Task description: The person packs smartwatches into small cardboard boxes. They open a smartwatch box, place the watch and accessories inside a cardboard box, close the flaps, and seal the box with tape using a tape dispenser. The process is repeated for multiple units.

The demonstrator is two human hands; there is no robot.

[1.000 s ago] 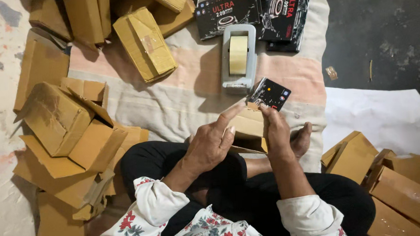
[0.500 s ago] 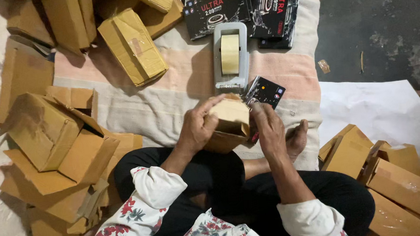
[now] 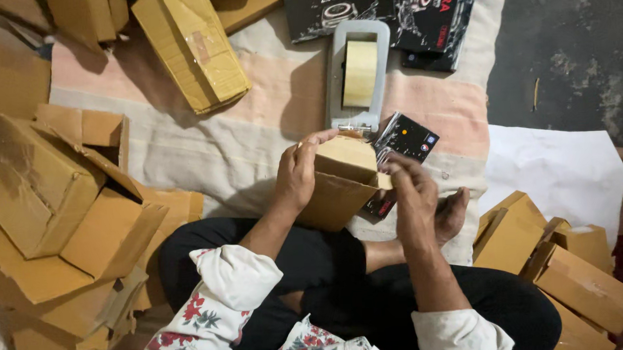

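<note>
I sit cross-legged on a striped cloth. My left hand (image 3: 299,177) grips the left side of a small brown cardboard box (image 3: 340,181) held over my lap, thumb on its top flap. My right hand (image 3: 412,191) holds the box's right side, fingers at its flap. A black product box (image 3: 404,139) pokes out from behind the cardboard box, partly hidden by it and by my right hand. A grey tape dispenser (image 3: 356,78) with a yellowish roll lies just beyond the box.
Several open and flattened cardboard boxes (image 3: 53,200) pile up at the left. Taped cardboard boxes (image 3: 190,47) lie at the top. More cardboard boxes (image 3: 553,255) sit at the right. Black printed product boxes (image 3: 388,10) lie past the dispenser. White sheet (image 3: 556,171) on dark floor.
Both hands have lifted and turned the cardboard box upward; my left hand moved from its top to its left side, and the black box is now more hidden behind it.
</note>
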